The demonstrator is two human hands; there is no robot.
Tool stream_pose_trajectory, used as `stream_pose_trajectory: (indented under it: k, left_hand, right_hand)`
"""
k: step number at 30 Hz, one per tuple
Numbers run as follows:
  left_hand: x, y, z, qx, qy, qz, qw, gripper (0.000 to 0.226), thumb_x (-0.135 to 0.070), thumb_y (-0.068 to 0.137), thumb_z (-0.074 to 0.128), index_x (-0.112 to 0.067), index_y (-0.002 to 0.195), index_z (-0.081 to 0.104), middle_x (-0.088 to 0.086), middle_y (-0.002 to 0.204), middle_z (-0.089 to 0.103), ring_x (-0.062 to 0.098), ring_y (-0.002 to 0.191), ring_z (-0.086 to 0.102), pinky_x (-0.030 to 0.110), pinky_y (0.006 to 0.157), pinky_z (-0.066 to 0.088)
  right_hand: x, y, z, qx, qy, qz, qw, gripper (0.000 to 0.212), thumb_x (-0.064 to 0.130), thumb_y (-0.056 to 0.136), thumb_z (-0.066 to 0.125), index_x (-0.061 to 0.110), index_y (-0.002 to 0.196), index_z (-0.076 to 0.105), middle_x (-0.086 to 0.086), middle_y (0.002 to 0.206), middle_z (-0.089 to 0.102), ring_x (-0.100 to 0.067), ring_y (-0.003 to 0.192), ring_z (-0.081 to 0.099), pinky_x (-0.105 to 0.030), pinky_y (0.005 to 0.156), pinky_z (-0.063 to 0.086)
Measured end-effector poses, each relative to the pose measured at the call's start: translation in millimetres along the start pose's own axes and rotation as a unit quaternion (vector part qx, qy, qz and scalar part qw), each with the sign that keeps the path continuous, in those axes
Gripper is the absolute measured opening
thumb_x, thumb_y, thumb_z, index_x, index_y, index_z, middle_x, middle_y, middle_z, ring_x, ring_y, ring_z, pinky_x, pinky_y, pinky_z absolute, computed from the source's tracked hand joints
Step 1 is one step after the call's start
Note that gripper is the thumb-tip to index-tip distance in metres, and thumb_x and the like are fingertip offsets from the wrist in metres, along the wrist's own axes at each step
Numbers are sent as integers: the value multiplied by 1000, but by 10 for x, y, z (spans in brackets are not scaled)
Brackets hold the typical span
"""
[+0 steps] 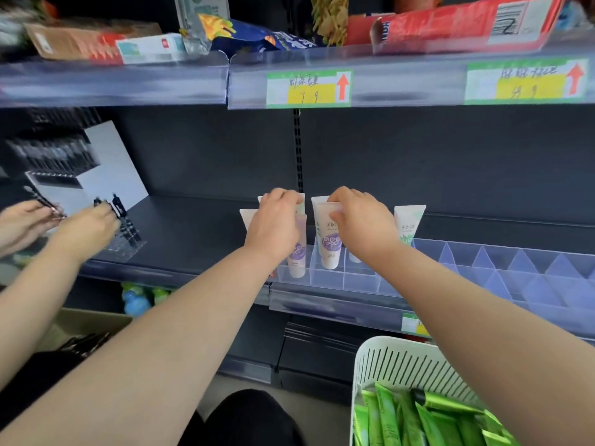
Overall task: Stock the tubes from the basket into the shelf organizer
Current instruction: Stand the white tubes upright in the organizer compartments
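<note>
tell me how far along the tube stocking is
Early on, it seems. Done: a few tubes stand cap-down at the left end of the clear organizer, including a green-print tube. In hand: the left hand and right hand each grip a purple-label tube, setting them into slots. Left: most slots to the right are empty, and the basket holds many green tubes.

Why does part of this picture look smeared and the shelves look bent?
Head view: the upper shelf goods and a second person's hands at left are motion-blurred; the left hand, right hand and purple-label tube are sharper; wide-angle lens bows the shelf edge.
</note>
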State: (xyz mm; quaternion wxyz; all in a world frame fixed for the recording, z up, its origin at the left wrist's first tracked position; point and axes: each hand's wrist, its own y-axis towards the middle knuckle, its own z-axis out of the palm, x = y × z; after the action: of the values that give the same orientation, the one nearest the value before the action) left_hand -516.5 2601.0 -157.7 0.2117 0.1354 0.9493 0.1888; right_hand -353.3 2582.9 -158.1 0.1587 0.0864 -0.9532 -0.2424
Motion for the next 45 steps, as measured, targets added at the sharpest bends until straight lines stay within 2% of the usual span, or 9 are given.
stream_pose_trajectory:
  k: [7,14,18,23,29,34,39,42,45]
  left_hand:
    - [34,-36,-25,5,55,49,997,44,2,88,55,-16,128,54,1,132,48,21,120,39,36,92,44]
    - [-48,-89,-15,7,63,76,995,41,-2,89,55,-14,127,55,2,133,49,22,121,39,37,95,41]
    - [-175,-155,-14,-17,40,104,994,41,2,88,53,-14,125,56,1,131,51,21,121,40,33,95,39]
    - [-457,-330,31,-24,2,128,991,45,9,82,53,-13,121,58,1,128,53,21,122,42,36,97,39]
    - [-813,-756,380,30,-26,186,982,36,5,87,56,-11,119,60,3,126,56,22,121,44,36,98,39]
    - [-1066,-1167,808,133,-32,213,967,32,-3,90,56,-14,120,60,0,126,55,20,121,42,34,100,37]
    - [-1180,-1585,1237,299,16,197,933,30,-6,90,54,-20,117,60,-1,125,56,18,120,45,36,98,40]
    - [-1159,-1828,1445,459,63,147,874,25,-16,89,62,-20,114,64,-1,117,63,20,111,57,36,93,48]
    - [-1115,-2049,1593,568,133,154,797,27,-20,85,70,-14,111,69,0,112,68,20,103,62,37,89,52]
  right_hand:
    - [14,-53,220,67,-46,-2,997,22,17,91,53,19,113,53,-4,104,62,-26,91,55,-32,67,30]
    - [-65,-70,192,80,-56,-10,995,35,17,93,50,18,128,47,-7,116,59,-27,105,52,-37,77,39]
    - [-116,-221,136,44,-57,-22,997,40,15,92,52,18,132,45,-5,123,55,-27,110,49,-38,81,39]
    - [-331,-651,-31,9,-70,-25,997,36,13,89,57,15,125,53,-7,119,57,-30,105,50,-41,77,41]
    - [-723,-1538,-98,53,-94,15,994,36,11,88,58,16,123,54,-7,116,58,-32,105,52,-43,81,41]
    - [-990,-2330,-30,118,-106,40,987,34,17,85,63,20,119,56,-3,113,60,-29,107,54,-42,81,43]
    - [-1304,-2921,-3,191,-120,79,971,40,17,87,58,26,126,51,4,121,56,-21,114,51,-38,89,42]
    - [-1434,-3187,7,221,-110,101,964,37,22,92,53,27,128,48,5,124,54,-20,115,48,-36,91,42]
    - [-1456,-3342,77,262,-99,103,954,34,26,95,49,26,129,45,4,125,51,-20,117,46,-37,93,41]
